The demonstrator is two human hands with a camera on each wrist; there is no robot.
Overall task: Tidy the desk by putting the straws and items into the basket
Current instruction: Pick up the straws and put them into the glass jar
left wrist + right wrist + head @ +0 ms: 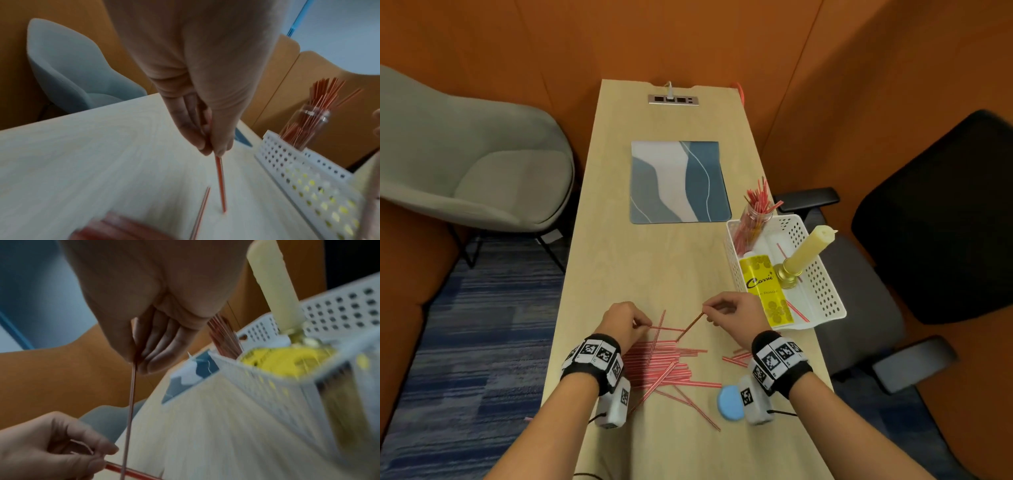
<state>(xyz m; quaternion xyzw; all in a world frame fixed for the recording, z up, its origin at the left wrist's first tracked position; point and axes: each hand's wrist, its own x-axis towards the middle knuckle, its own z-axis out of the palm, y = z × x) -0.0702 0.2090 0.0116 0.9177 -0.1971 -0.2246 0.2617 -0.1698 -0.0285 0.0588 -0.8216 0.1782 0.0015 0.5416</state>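
The thin red-and-white striped straws (667, 366) lie in a loose heap on the pale wooden desk (654, 267), near its front edge and between my two wrists. Most of them run roughly crosswise, left to right, with a few strays slanting off toward the front edge.

My right hand (736, 317) has its grip clamped on one straw (690, 328), finger and thumb pinching the upper end. Its long axis slants down and leftward, and the lower end looks to touch the heap. My left hand (621, 323) pinches the near end of another straw (667, 329), which lies almost flat, pointing right toward the other hand; the two straws cross or nearly meet just beyond the heap.

The white perforated plastic basket (822, 274) sits at the desk's right edge, just beyond and to the right of my right hand, so that hand is plainly the nearer one for the drop. In the basket's far corner stands a clear glass jar of straws (755, 216), and nearer lie a yellow labelled bottle (762, 281) and a cream candle in a brass holder (808, 250). I judge my straw should be swung upright to slip into the jar.

A round blue pad (729, 401) rests by the front edge beside my right wrist, and a blue-and-grey patterned mat (679, 181) lies further up the desk.
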